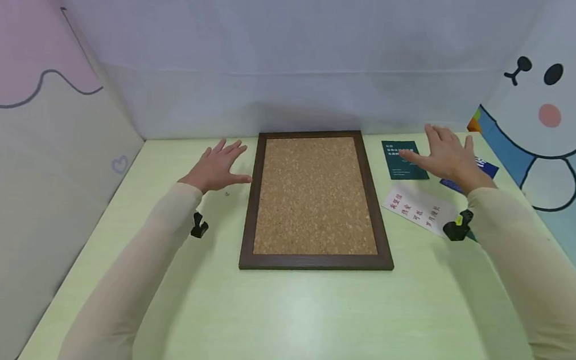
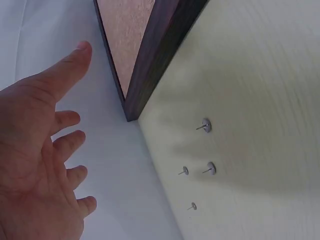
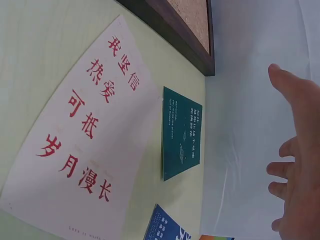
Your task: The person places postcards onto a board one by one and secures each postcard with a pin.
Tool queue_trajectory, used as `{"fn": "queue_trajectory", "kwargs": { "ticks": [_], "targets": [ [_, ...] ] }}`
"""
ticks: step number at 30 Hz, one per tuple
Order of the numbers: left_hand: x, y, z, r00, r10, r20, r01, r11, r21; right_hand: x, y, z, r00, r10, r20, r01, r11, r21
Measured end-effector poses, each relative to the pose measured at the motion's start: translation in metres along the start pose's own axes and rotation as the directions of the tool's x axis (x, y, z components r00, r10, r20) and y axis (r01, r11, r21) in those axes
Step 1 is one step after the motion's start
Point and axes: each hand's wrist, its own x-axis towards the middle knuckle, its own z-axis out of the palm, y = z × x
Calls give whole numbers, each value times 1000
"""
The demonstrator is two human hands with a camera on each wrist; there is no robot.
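Observation:
A cork board (image 1: 317, 200) in a dark brown wooden frame lies flat on the table. My left hand (image 1: 217, 168) hovers off its left edge, fingers spread and thumb toward the frame. Below that hand, the left wrist view shows several thumbtacks (image 2: 206, 125) lying points up. On the other side my right hand (image 1: 446, 155) is held above some cards, its fingers apart and nothing in them. Those are a dark green card (image 1: 399, 164), a white card (image 1: 414, 205) with red Chinese characters, and a blue card (image 3: 167, 225) partly covered by the hand in the head view.
The pale yellow-green table (image 1: 301, 324) stretches toward me in front of the board. A white cloth (image 1: 299, 49) hangs along the back. Panels with cartoon drawings (image 1: 556, 112) stand at both sides. A bit of dark green shows under my right wrist.

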Motion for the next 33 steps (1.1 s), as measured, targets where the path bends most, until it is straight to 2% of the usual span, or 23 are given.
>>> {"fn": "queue_trajectory", "kwargs": {
  "ticks": [6,13,18,24,33],
  "targets": [
    [-2,9,12,995,37,90,-35,999,-20,1,3,12,998,62,-23,-61,998,28],
    [-2,12,23,981,72,182,-68,997,-28,3,8,27,991,129,-46,-127,991,29],
    [-1,12,26,974,81,210,-71,996,-53,6,8,33,984,166,-67,-164,986,36],
    [-3,13,23,967,55,250,-38,997,-74,10,7,41,974,218,-61,-216,976,25],
    [1,16,22,963,29,266,-12,998,-66,6,7,54,961,269,-57,-267,962,51]
  ]
}}
